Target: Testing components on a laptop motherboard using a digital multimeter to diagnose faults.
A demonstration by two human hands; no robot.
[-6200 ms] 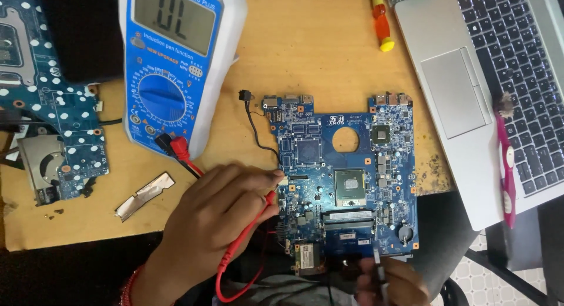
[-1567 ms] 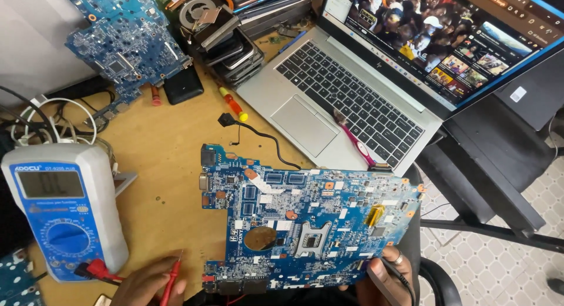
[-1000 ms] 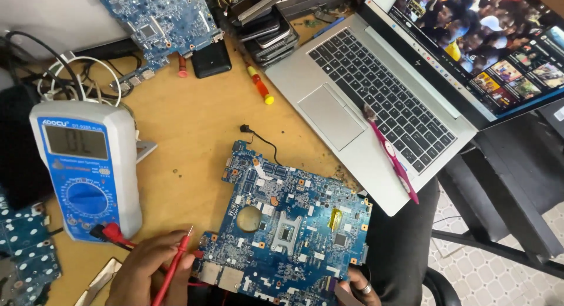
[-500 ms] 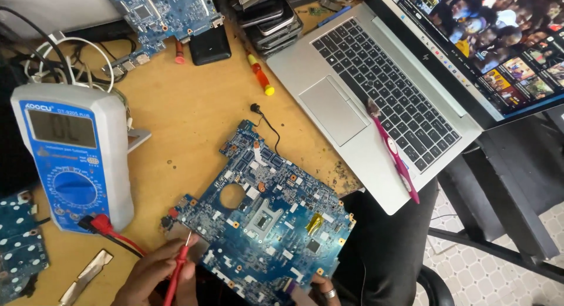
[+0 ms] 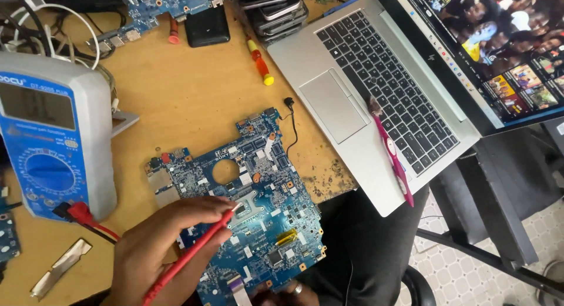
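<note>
At the bottom edge of the frame, right of centre, the right hand (image 5: 286, 292) shows only as a few fingertips, one with a ring, touching the near edge of the blue circuit board (image 5: 258, 224); whether it is closed on the board I cannot tell. Lower left, the left hand (image 5: 161, 247) has its fingers pinched together around a red probe (image 5: 191, 256), whose tip rests on the board beside the metal-framed chip socket at its middle. The board lies tilted across the near edge of the wooden surface (image 5: 194, 100), its lower part hanging out over the person's dark-clothed lap. A thin black cable (image 5: 291, 127) runs off the board's upper corner.

At the left edge a blue and grey multimeter (image 5: 53, 138) lies flat, with a red plug (image 5: 79, 214) in its lower socket. A flat metal strip (image 5: 60, 268) lies in the lower left corner.

To the right an open silver laptop (image 5: 376, 100) has its screen lit, and a pink-handled brush (image 5: 392, 156) lies across its keyboard. Farther back, near the top of the frame, lie a yellow and red screwdriver (image 5: 259, 62), a small black box (image 5: 207, 27), a stack of phones (image 5: 276, 9), a second blue board (image 5: 158, 3) and a coil of white wires (image 5: 56, 24) at upper left.
</note>
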